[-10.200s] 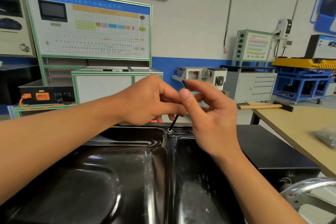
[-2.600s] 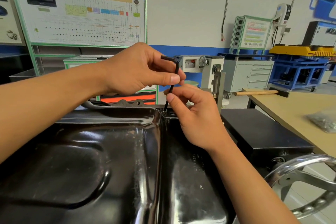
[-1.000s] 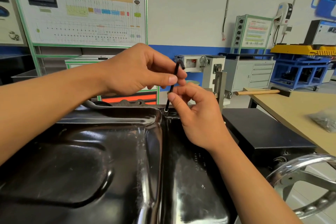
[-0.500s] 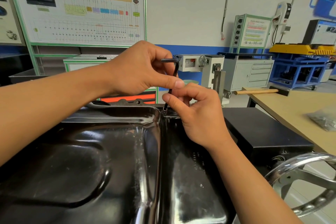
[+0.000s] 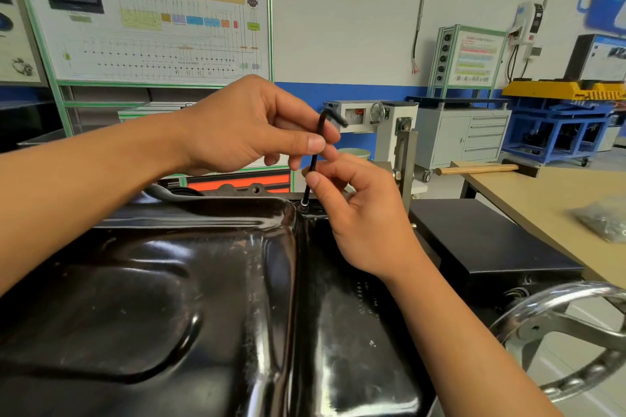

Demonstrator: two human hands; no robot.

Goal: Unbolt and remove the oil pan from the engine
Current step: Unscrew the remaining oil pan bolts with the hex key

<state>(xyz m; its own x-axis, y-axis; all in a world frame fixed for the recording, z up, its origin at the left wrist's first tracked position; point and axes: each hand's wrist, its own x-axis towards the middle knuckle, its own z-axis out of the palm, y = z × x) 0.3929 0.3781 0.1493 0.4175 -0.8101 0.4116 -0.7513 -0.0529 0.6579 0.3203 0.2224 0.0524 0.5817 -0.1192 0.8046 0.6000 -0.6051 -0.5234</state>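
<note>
A glossy black oil pan (image 5: 189, 301) fills the lower half of the view. A black L-shaped hex key (image 5: 320, 127) stands almost upright with its tip in a bolt (image 5: 304, 203) on the pan's far flange. My left hand (image 5: 250, 127) pinches the key's shaft near the top bend between thumb and fingers. My right hand (image 5: 359, 210) pinches the lower shaft just above the bolt. The key's short arm points right.
A black box (image 5: 487, 247) sits right of the pan, with a chrome handwheel (image 5: 562, 332) at the lower right. A wooden table (image 5: 555, 200) carries a hammer (image 5: 481, 169) and a plastic bag (image 5: 606, 220). Training panels and cabinets line the back wall.
The hex key's short arm has swung round from pointing left half a second ago to pointing right. Both hands stay on the shaft at the same bolt.
</note>
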